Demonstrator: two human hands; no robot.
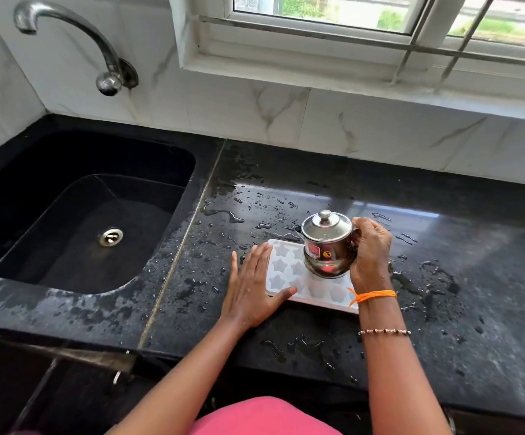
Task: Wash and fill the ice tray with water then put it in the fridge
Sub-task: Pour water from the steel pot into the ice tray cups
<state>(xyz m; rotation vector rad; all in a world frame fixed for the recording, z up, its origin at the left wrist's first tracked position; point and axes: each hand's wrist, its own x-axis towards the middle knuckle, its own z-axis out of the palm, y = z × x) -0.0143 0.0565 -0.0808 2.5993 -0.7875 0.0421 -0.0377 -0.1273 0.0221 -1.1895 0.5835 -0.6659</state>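
Surveying from largest down, I note the black worktop [380, 189], wet with scattered droplets, and the sink [82, 215] at its left end under the tap [66, 36]. The ice tray [289, 271] lies near the worktop's front edge. My left hand [254, 290] presses flat against the tray's left edge, fingers straight; my right hand [371, 255] grasps a lidded steel jug [327, 243] over it (spout not visible). Risk: overpouring floods the cavities, or the tray skids on the wet worktop.

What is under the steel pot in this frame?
The white ice tray, lying on the wet black counter, is under the steel pot, which the right hand grips. The left hand steadies the tray's edge. The moulds beneath the pot are hidden.
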